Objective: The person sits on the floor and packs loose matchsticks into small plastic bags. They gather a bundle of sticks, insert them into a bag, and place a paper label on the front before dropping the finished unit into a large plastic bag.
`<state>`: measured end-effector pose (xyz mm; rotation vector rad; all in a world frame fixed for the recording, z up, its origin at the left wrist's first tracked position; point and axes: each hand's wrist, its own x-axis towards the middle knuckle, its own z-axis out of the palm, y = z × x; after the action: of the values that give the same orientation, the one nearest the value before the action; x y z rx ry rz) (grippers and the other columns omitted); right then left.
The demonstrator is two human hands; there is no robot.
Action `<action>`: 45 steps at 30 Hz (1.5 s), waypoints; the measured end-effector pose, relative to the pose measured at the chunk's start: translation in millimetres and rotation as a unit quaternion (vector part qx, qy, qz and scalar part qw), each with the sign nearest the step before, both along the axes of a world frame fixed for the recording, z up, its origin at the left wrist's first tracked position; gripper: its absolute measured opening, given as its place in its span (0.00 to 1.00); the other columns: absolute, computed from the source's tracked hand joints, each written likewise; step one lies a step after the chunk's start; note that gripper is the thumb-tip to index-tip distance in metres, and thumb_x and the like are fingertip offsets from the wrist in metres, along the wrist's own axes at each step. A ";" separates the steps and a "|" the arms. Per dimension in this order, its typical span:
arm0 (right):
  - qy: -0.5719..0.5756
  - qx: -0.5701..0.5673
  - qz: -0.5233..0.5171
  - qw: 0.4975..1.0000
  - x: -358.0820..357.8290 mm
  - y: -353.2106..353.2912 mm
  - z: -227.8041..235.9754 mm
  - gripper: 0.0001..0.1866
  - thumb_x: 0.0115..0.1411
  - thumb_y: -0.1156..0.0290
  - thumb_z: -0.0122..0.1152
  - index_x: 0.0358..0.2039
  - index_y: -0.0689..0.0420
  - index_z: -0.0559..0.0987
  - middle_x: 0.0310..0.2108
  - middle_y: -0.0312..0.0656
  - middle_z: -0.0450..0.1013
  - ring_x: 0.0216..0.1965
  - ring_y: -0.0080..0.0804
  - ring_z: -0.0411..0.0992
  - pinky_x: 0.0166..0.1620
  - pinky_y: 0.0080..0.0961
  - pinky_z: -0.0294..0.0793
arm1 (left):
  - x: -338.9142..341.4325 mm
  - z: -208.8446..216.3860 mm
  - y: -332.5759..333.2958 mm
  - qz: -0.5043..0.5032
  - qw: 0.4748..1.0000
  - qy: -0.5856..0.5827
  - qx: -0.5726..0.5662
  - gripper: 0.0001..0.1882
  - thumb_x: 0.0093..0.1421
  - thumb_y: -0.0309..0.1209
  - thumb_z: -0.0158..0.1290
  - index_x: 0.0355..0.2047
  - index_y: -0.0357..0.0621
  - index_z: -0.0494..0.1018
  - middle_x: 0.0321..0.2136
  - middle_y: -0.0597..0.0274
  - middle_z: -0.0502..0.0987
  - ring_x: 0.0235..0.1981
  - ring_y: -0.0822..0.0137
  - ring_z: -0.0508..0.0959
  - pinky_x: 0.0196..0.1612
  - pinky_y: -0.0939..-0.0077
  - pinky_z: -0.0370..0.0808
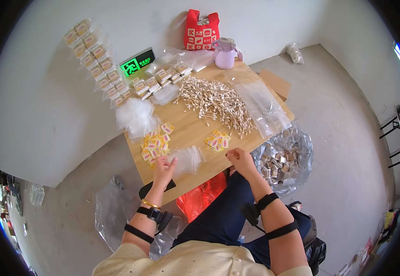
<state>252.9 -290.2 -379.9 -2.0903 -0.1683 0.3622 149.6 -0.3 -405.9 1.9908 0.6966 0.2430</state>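
My left hand (pixel 164 170) is at the table's front left, thumb and fingers apart, beside small clear plastic bags (pixel 187 162). The thumb lies over the bags' left edge. A pile of yellow-and-white paper cards (pixel 154 146) sits just beyond that hand. To the right, my right hand (pixel 241 161) is over the front edge with fingers curled into a pinch; whatever they hold is too small to make out. Left of its fingertips lies a smaller stack of the same cards (pixel 218 140). A large heap of cotton swabs (pixel 216 101) spreads behind, with a small row of swabs (pixel 207 114) at its front.
Packed bags (pixel 162 78) line the table's back, beside a lit green exit sign (pixel 137 63). A lilac jug (pixel 225 54) and red carrier bag (pixel 201 34) stand behind. Clear plastic sleeves (pixel 266 108) cover the right edge. A lined bin of packets (pixel 280 161) stands right.
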 end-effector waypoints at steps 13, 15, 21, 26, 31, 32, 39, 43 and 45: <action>0.153 0.276 0.153 0.937 -66.8 21.1 116.8 0.18 0.68 0.60 0.49 0.41 0.64 0.76 0.34 0.36 0.76 0.36 0.21 0.71 0.42 0.21 0.71 | 12.3 152.2 -78.8 -0.183 0.733 -0.179 -0.631 0.26 0.56 0.32 0.52 0.55 0.42 0.62 0.55 0.53 0.66 0.59 0.58 0.64 0.62 0.56 0.65; 0.145 0.287 0.134 0.937 -70.6 6.7 129.1 0.18 0.68 0.59 0.49 0.43 0.63 0.75 0.35 0.36 0.76 0.37 0.20 0.71 0.41 0.20 0.70 | 16.6 163.4 -103.3 -0.234 0.717 -0.191 -0.628 0.29 0.52 0.27 0.50 0.57 0.42 0.60 0.58 0.52 0.63 0.63 0.56 0.60 0.64 0.54 0.61; 0.053 0.333 -0.029 0.941 -99.1 -65.9 143.2 0.13 0.67 0.62 0.51 0.41 0.60 0.75 0.31 0.32 0.72 0.34 0.17 0.68 0.38 0.18 0.67 | 23.5 186.5 -176.3 -0.367 0.664 -0.184 -0.625 0.37 0.44 0.24 0.48 0.59 0.42 0.57 0.62 0.51 0.58 0.66 0.54 0.56 0.66 0.56 0.58; -0.010 0.373 -0.115 0.921 -126.8 -110.8 155.7 0.07 0.63 0.70 0.57 0.33 0.61 0.74 0.28 0.30 0.71 0.31 0.14 0.66 0.36 0.13 0.66 | 20.7 188.3 -208.2 -0.444 0.725 -0.135 -0.509 0.32 0.51 0.24 0.50 0.59 0.44 0.57 0.60 0.54 0.59 0.65 0.57 0.56 0.63 0.62 0.62; -0.124 0.289 -0.188 0.930 -147.7 -146.5 159.5 0.05 0.59 0.76 0.60 0.29 0.61 0.73 0.26 0.31 0.71 0.29 0.14 0.67 0.35 0.14 0.66 | 1.5 196.8 -237.7 -0.447 0.866 -0.221 -0.040 0.10 0.56 0.25 0.57 0.39 0.39 0.73 0.39 0.59 0.76 0.41 0.71 0.76 0.44 0.77 0.71; -0.143 0.267 -0.190 0.934 -153.2 -148.6 165.0 0.05 0.59 0.77 0.61 0.29 0.61 0.73 0.26 0.30 0.70 0.29 0.14 0.66 0.35 0.14 0.66 | -5.9 201.8 -251.7 -0.449 0.856 -0.226 -0.124 0.07 0.55 0.28 0.60 0.29 0.36 0.74 0.27 0.61 0.78 0.30 0.73 0.77 0.36 0.78 0.71; -0.230 0.159 -0.197 0.940 -180.3 -158.8 182.6 0.10 0.53 0.79 0.65 0.24 0.60 0.71 0.23 0.30 0.66 0.27 0.16 0.63 0.32 0.17 0.64 | -30.0 222.6 -290.2 -0.511 0.820 -0.234 -0.108 0.08 0.58 0.30 0.57 0.29 0.36 0.73 0.24 0.60 0.78 0.26 0.72 0.77 0.32 0.77 0.72; -0.231 0.167 -0.218 0.933 -192.0 -163.7 187.2 0.12 0.52 0.77 0.67 0.21 0.61 0.70 0.21 0.34 0.67 0.24 0.18 0.65 0.29 0.18 0.66 | -32.0 224.0 -298.0 -0.535 0.812 -0.218 -0.077 0.07 0.60 0.29 0.52 0.29 0.36 0.71 0.22 0.61 0.76 0.24 0.72 0.76 0.30 0.77 0.71; -0.210 0.208 -0.203 0.934 -196.1 -173.6 178.6 0.12 0.52 0.76 0.67 0.21 0.60 0.70 0.22 0.33 0.67 0.24 0.17 0.65 0.29 0.17 0.65 | -33.4 226.6 -302.3 -0.552 0.802 -0.213 -0.085 0.07 0.61 0.29 0.50 0.29 0.36 0.71 0.20 0.63 0.74 0.23 0.71 0.74 0.29 0.78 0.69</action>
<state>56.8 -463.8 -201.3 -1.6970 -0.0530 -0.3505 116.2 -302.6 -179.2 1.7593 -0.7436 -0.0907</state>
